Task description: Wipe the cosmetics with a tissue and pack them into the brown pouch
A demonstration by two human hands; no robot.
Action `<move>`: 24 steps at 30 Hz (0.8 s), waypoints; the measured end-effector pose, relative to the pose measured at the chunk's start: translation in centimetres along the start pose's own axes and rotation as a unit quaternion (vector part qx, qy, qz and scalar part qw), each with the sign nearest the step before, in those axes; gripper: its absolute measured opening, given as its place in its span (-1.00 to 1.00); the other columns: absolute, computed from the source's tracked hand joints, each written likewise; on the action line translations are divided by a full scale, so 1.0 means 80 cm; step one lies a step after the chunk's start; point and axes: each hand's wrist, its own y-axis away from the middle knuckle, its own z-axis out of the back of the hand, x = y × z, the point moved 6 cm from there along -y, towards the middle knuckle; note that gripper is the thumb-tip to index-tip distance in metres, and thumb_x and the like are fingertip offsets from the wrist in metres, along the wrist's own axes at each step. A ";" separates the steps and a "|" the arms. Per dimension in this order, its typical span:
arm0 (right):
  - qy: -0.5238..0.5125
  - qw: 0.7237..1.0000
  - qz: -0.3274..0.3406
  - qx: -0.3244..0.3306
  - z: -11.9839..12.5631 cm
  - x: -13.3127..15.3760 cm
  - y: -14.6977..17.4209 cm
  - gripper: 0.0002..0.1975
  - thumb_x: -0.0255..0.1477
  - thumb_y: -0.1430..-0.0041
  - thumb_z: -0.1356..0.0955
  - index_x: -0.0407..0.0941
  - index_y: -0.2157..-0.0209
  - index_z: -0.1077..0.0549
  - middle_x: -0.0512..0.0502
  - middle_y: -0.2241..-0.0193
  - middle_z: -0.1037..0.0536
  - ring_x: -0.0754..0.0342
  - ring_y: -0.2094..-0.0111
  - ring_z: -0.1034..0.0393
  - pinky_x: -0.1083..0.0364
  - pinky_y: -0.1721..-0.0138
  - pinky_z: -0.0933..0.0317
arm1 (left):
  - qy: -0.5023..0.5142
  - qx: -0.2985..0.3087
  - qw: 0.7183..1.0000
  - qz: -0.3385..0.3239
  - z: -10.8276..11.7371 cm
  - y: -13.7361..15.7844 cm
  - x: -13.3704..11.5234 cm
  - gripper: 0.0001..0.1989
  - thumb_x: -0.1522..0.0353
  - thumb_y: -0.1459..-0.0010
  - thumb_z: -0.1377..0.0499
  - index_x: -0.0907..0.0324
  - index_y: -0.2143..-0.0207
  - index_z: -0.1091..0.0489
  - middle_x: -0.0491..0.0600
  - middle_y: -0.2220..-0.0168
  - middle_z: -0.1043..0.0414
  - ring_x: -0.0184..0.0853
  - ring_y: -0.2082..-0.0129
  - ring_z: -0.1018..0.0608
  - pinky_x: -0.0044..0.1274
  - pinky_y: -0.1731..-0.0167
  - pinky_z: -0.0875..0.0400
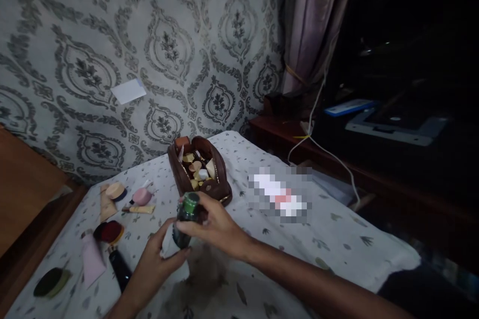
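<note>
A dark green bottle (pixel 182 235) with a shiny green top (pixel 191 203) is held upright, slightly tilted, above the patterned sheet. My left hand (pixel 159 258) is closed around its lower part, with a white cloth or tissue (pixel 170 243) between palm and bottle. At the neck and top, the fingers of my right hand (pixel 220 227) grip the same bottle. Just behind it stands an unzipped brown bag (pixel 179 172), filled with small gold, beige and white items. Part of the bottle is hidden by my fingers.
Left of my hands lie a pink tube (pixel 92 259), a black tube (pixel 119 266), a red-and-black round compact (pixel 109 232), a dark round case (pixel 50 281) and several other cosmetics. A blurred-out white item (pixel 279 194) lies right. A cable (pixel 331 152) hangs beyond the sheet's edge.
</note>
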 end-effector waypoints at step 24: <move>0.170 0.972 0.165 -0.008 0.162 0.091 -0.097 -0.84 -0.31 -0.27 -0.35 -0.11 0.29 -0.41 0.02 0.42 -0.44 0.15 0.40 -0.33 0.18 0.37 -0.23 | 0.014 -0.029 0.999 0.028 -0.029 -0.060 -0.022 -0.61 0.20 -0.12 -0.26 0.12 0.01 -0.47 0.00 0.27 -0.59 -0.25 0.29 -0.61 -0.46 0.18 -0.53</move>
